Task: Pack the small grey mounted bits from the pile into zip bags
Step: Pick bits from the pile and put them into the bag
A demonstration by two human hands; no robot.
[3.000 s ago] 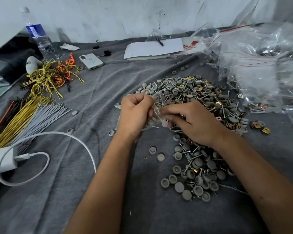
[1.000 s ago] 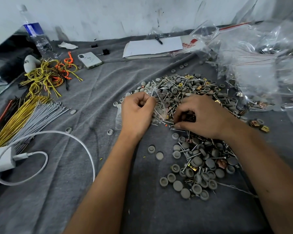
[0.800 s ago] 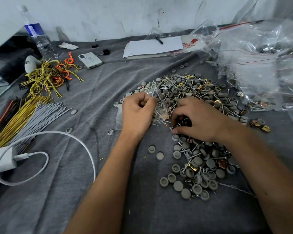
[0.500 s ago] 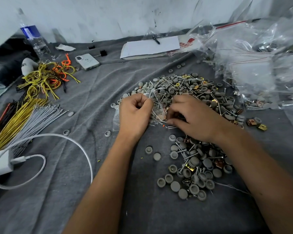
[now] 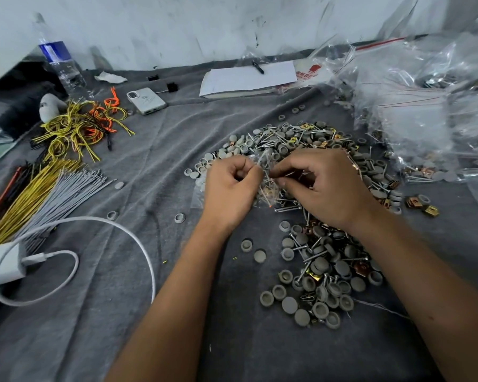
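Clear, limp zip bag [image 5: 264, 175] being pinched open at its mouth by left hand [image 5: 230, 188]; right hand [image 5: 326, 186] feeding pinched bits in. Grey pile [image 5: 309, 144] spreading just beyond on cloth [image 5: 122, 312]. Probably light, stiff, rolling: taking by thin shanks, bag by rim.

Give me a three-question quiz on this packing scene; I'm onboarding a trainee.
1. True or false: the left hand grips the small clear plastic zip bag.
2. Which lies nearer the white phone? A. white notepad with a black pen B. white charger cable
3. Fill in: the right hand works over the pile of grey ____ and screws.

Key: 1 true; 2 A; 3 caps.
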